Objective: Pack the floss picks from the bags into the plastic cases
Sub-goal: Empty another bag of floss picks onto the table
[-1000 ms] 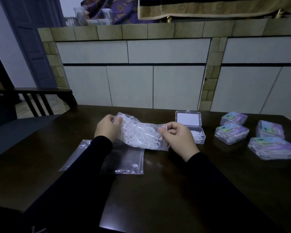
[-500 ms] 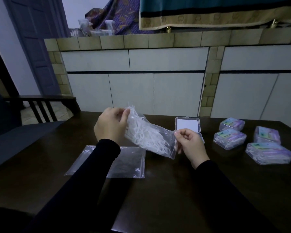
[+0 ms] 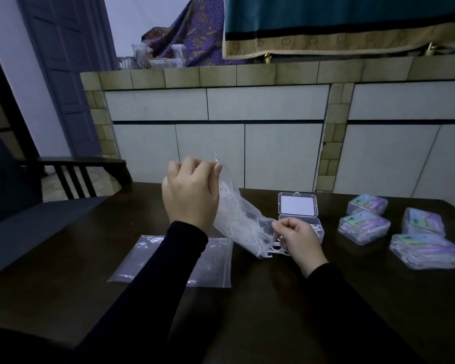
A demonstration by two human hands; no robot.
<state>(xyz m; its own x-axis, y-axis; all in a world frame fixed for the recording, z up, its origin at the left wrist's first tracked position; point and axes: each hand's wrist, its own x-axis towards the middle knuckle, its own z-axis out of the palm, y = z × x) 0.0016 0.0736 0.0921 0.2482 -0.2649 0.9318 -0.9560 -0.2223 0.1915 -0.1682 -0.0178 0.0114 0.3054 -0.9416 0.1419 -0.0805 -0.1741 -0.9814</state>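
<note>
At the far left of the dark surface (image 3: 260,324) an empty bag (image 3: 216,261) lies flat, partly under the left sleeve. The left hand (image 3: 191,194) is raised above the surface, its fingers (image 3: 216,168) pinching the top edge of a clear bag (image 3: 241,222) packed with white floss picks (image 3: 247,227). The bag's long axis slants from upper left down to lower right, and its lower end hangs near the surface, where a few picks poke out at the bottom. The right hand (image 3: 297,239) sits low, its curled fingers (image 3: 280,224) pinching that lower end of the bag. Just behind the right hand stands an open case (image 3: 298,208), its lid upright with a white panel facing the camera; some picks lie in its base, mostly hidden by the hand. Further right, four closed cases (image 3: 364,227) filled with picks lie grouped on the surface, each with a coloured label on top.
</note>
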